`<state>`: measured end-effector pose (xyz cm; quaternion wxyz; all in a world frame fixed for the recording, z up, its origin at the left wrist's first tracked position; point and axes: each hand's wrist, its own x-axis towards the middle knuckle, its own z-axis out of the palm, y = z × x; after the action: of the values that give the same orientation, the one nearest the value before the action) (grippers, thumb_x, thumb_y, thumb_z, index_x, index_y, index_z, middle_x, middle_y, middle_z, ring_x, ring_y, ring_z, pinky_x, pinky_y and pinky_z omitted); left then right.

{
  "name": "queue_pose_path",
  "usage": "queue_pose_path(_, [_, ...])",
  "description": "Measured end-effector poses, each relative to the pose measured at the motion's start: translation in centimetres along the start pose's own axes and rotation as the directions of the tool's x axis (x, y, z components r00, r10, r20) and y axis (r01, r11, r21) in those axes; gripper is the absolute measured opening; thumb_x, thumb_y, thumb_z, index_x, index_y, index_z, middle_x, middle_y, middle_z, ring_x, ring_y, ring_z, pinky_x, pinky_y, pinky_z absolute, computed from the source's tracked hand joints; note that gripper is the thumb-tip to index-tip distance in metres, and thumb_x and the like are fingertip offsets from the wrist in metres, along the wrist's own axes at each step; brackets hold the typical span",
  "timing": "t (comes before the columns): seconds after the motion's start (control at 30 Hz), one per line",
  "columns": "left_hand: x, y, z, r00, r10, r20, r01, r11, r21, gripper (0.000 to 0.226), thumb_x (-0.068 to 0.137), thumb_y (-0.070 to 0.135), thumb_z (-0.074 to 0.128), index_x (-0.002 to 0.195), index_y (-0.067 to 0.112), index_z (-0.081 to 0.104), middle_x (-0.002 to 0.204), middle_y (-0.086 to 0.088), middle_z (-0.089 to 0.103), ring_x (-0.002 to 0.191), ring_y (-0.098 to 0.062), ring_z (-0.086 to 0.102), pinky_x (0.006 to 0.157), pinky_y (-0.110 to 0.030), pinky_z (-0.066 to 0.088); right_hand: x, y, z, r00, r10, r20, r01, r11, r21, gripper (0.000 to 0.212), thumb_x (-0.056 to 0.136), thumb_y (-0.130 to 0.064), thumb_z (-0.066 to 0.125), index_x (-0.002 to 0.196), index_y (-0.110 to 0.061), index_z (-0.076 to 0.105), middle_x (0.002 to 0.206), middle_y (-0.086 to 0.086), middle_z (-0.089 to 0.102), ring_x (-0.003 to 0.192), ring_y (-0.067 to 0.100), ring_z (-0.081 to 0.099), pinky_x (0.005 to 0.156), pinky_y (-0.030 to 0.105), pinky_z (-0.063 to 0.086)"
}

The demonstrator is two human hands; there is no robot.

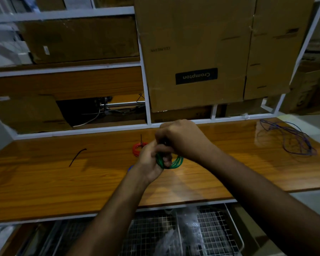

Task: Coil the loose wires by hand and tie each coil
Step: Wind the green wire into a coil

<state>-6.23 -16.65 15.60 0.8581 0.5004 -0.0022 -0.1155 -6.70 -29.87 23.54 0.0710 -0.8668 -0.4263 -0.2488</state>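
1. Fingers (164, 159) of left hand (150, 163) curled round green coil (175, 162), gripping it just above bench (44, 182) near centre of view.
2. Right hand (181, 137) bunched over top of same coil at 12 o'clock from left hand, fingers curled on something dark and thin; likely a tie, but too blurred to confirm.
3. Red coil (137, 148) lying on bench at 10 o'clock from the hands, partly hidden by left hand, a black tie tail standing up from it; judged finished.
4. Spare black tie (77, 157) lying loose on bench at 9 o'clock, well apart from the hands.
5. Purple wire (292, 139) sprawled uncoiled at 2 o'clock, well apart, untouched.
6. Judged progress: one coil done, green wound and being tied, purple wire left to coil and tie.
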Motion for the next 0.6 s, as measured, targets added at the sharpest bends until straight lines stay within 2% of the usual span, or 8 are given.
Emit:
queue_pose_path(0.07, [-0.4, 0.2, 0.2, 0.997, -0.076, 0.034, 0.079, 0.994, -0.076, 0.038, 0.097, 0.018, 0.036, 0.061, 0.019, 0.047, 0.049, 0.003, 0.035, 0.037, -0.008, 0.032, 0.035, -0.019, 0.023, 0.7, 1.0, -0.1, 0.990, 0.103, 0.096, -0.124, 0.962, 0.242, 0.016, 0.088, -0.032, 0.071, 0.078, -0.021, 0.064, 0.074, -0.009, 0.059, 0.067, 0.005, 0.057, 0.055, 0.019, 0.040])
queue_pose_path(0.17, [-0.9, 0.6, 0.3, 0.982, -0.124, 0.144, 0.149, 0.974, -0.173, 0.033, 0.093, 0.035, 0.042, 0.064, 0.020, 0.039, 0.045, 0.006, 0.029, 0.032, -0.004, 0.026, 0.033, -0.017, 0.015, 0.9, 2.2, -0.4, 0.972, 0.106, 0.209, -0.181, 0.905, 0.386, 0.009, 0.093, -0.025, 0.066, 0.085, -0.026, 0.065, 0.080, -0.012, 0.062, 0.076, -0.001, 0.059, 0.064, 0.013, 0.043])
queue_pose_path(0.23, [-0.9, 0.7, -0.1, 0.972, -0.151, 0.180, 0.184, 0.965, -0.188, 0.041, 0.099, 0.041, 0.038, 0.064, 0.019, 0.040, 0.045, 0.007, 0.029, 0.032, -0.004, 0.025, 0.033, -0.017, 0.014, 0.7, 2.9, -0.4, 0.969, 0.117, 0.219, -0.200, 0.889, 0.411, 0.005, 0.093, -0.024, 0.066, 0.090, -0.022, 0.069, 0.084, -0.011, 0.066, 0.080, 0.000, 0.063, 0.067, 0.015, 0.049])
queue_pose_path(0.3, [-1.0, 0.6, -0.4, 0.964, -0.162, 0.209, 0.203, 0.960, -0.192, 0.047, 0.103, 0.044, 0.034, 0.063, 0.019, 0.041, 0.045, 0.007, 0.028, 0.032, -0.004, 0.025, 0.032, -0.017, 0.015, 0.1, 3.5, -0.1, 0.962, 0.218, 0.166, -0.270, 0.852, 0.448, 0.002, 0.090, -0.025, 0.070, 0.090, -0.023, 0.071, 0.083, -0.011, 0.068, 0.079, -0.001, 0.065, 0.068, 0.018, 0.055])
queue_pose_path(0.37, [-1.2, 0.8, -0.6, 0.956, -0.175, 0.235, 0.222, 0.957, -0.189, 0.048, 0.103, 0.046, 0.033, 0.063, 0.019, 0.039, 0.046, 0.007, 0.027, 0.032, -0.004, 0.025, 0.032, -0.017, 0.016, -0.8, 3.8, 0.4, 0.935, 0.339, 0.101, -0.342, 0.792, 0.505, 0.004, 0.088, -0.024, 0.073, 0.087, -0.023, 0.069, 0.078, -0.011, 0.067, 0.071, 0.000, 0.066, 0.060, 0.019, 0.055])
queue_pose_path(0.43, [-1.4, 1.0, -0.8, 0.954, -0.171, 0.245, 0.219, 0.958, -0.186, 0.049, 0.103, 0.046, 0.033, 0.062, 0.020, 0.039, 0.046, 0.007, 0.027, 0.032, -0.004, 0.026, 0.032, -0.016, 0.017, -1.7, 3.7, 1.5, 0.906, 0.413, 0.092, -0.392, 0.739, 0.548, 0.003, 0.090, -0.024, 0.070, 0.089, -0.024, 0.067, 0.079, -0.010, 0.067, 0.071, 0.001, 0.066, 0.059, 0.018, 0.055])
queue_pose_path(0.53, [-1.4, 1.0, -0.9, 0.958, -0.158, 0.239, 0.204, 0.962, -0.180, 0.052, 0.104, 0.045, 0.032, 0.059, 0.020, 0.040, 0.045, 0.007, 0.028, 0.032, -0.004, 0.026, 0.031, -0.016, 0.019, -3.2, 2.5, 3.0, 0.880, 0.470, 0.069, -0.446, 0.768, 0.460, 0.006, 0.097, -0.023, 0.061, 0.096, -0.028, 0.065, 0.083, -0.014, 0.064, 0.074, -0.003, 0.062, 0.062, 0.015, 0.049])
queue_pose_path(0.6, [-1.3, 0.9, -0.8, 0.963, -0.145, 0.229, 0.191, 0.962, -0.193, 0.052, 0.103, 0.045, 0.032, 0.058, 0.021, 0.039, 0.044, 0.007, 0.028, 0.032, -0.004, 0.027, 0.032, -0.016, 0.018, -4.2, 1.5, 3.3, 0.869, 0.492, 0.052, -0.470, 0.788, 0.398, 0.014, 0.100, -0.021, 0.054, 0.106, -0.025, 0.066, 0.085, -0.012, 0.065, 0.075, -0.002, 0.062, 0.064, 0.018, 0.051])
